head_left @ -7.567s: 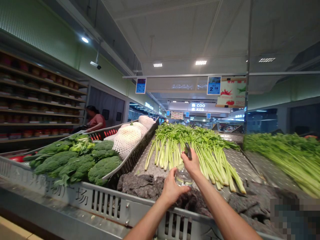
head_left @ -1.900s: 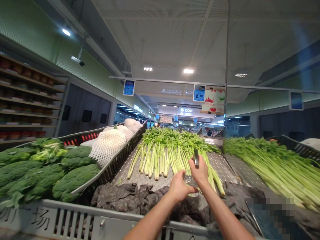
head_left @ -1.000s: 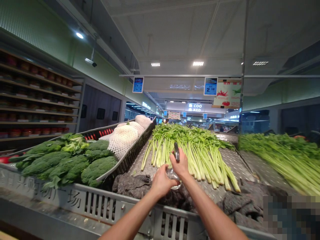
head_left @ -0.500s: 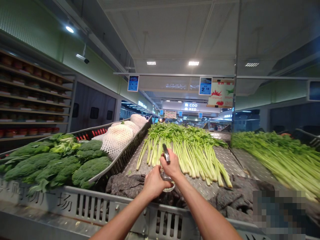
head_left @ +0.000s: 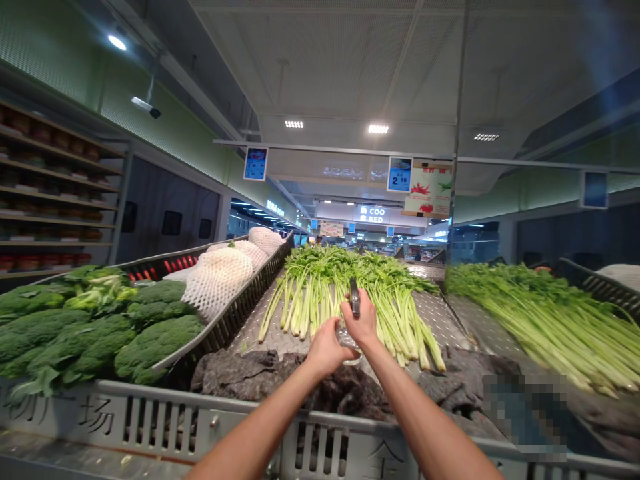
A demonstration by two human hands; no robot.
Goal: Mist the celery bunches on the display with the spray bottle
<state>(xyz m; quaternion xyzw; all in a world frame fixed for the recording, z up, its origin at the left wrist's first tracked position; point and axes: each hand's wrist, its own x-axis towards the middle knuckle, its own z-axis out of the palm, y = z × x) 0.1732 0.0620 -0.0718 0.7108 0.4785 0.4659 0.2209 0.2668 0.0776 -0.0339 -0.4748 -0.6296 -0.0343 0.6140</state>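
A clear spray bottle with a black spray head [head_left: 355, 297] is held between my two hands, over the near ends of the celery stalks. My right hand [head_left: 362, 321] is wrapped round its neck just below the head. Lower down, my left hand [head_left: 326, 351] grips the see-through body, most of which the fingers hide. Beyond the bottle a wide row of celery [head_left: 307, 293] lies on a textured metal slope, leaves at the far end and pale stalk ends toward me. I cannot make out any spray in the air.
Broccoli [head_left: 157, 343] and white net-wrapped produce [head_left: 217, 277] fill a black crate on the left. Crumpled dark cloth [head_left: 240, 373] lines the front, behind a grey slotted rail [head_left: 165, 420]. A mirror wall on the right reflects celery [head_left: 540, 313]. Price signs [head_left: 400, 175] hang above.
My hands and the spray bottle have moved to the right across the celery. The spray head, tilted leftward before, stands more upright. The view has turned slightly right.
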